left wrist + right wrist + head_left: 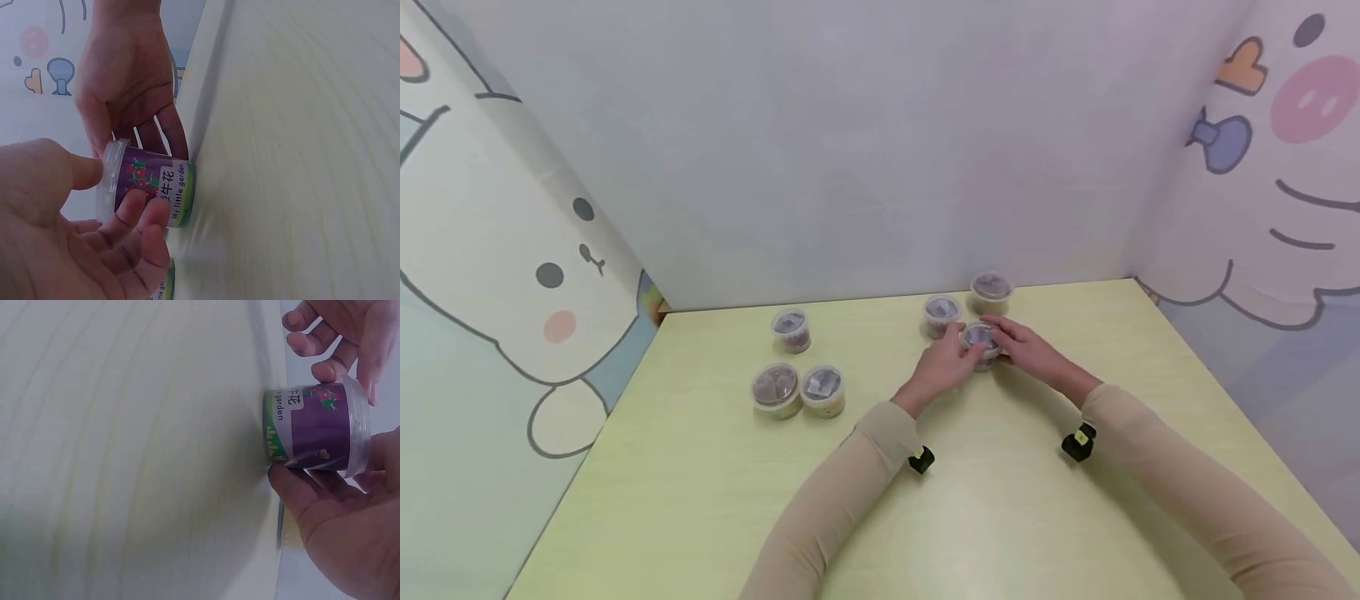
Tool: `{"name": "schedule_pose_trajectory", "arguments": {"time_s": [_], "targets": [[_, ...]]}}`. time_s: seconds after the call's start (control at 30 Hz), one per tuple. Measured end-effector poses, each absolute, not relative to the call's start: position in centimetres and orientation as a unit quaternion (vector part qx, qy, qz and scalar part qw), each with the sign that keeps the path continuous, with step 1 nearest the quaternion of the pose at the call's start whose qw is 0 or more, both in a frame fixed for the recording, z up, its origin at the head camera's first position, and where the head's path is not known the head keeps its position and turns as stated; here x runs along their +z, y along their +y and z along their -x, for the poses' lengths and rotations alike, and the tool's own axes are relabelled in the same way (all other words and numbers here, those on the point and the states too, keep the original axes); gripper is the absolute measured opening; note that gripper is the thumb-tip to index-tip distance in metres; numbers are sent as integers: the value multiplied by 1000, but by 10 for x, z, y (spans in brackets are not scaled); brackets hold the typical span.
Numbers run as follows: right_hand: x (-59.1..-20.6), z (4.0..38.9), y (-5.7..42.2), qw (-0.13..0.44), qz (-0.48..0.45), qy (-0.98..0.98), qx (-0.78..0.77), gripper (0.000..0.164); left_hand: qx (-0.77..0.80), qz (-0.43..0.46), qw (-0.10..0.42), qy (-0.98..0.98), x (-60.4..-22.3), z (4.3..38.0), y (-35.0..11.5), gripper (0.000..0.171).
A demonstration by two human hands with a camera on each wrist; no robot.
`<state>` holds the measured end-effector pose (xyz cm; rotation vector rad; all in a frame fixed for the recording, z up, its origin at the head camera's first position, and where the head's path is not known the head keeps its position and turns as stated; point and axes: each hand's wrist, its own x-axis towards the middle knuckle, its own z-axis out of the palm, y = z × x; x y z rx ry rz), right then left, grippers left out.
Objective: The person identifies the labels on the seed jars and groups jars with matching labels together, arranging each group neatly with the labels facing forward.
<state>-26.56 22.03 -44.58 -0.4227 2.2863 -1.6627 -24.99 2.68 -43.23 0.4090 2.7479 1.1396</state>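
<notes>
Both hands hold a small purple plastic tub [147, 172] with a clear lid and "My little garden" on its label, toward the back right of the table. My left hand [946, 365] has its thumb at the lid's rim and its fingers bent along the side. From the other side, my right hand [1033, 352] grips the tub, fingers along its wall and down near the base, as the right wrist view shows. The tub stands upright, base right at the tabletop. Close behind it are another purple tub [942, 312] and a larger pale tub [992, 289].
On the table's left side stand a small purple tub [792, 331], a wide pale tub [776, 392] and a smaller pale tub [823, 392], the last two side by side. A plain curtain [880, 167] rises behind the table's back edge.
</notes>
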Motion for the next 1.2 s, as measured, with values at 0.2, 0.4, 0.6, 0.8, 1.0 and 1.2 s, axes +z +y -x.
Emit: {"name": "schedule_pose_trajectory", "arguments": {"time_s": [0.2, 0.4, 0.6, 0.8, 1.0, 1.2], "targets": [[-449, 265, 220, 119, 153, 810, -553, 49, 360, -157, 73, 917, -428, 251, 26, 60], [-451, 262, 220, 116, 151, 818, -542, 49, 358, -158, 78, 917, -428, 250, 27, 59], [-450, 263, 220, 118, 153, 817, -543, 49, 379, -151, 82, 909, -428, 250, 27, 58], [-451, 266, 218, 113, 151, 821, -539, 49, 396, -140, 85, 903, -428, 252, 25, 58], [-450, 268, 217, 126, 146, 816, -544, 48, 400, -134, 90, 902, -429, 253, 26, 59], [-448, 271, 221, 166, 127, 799, -563, 50, 412, -128, 92, 897, -432, 252, 27, 58]]}}
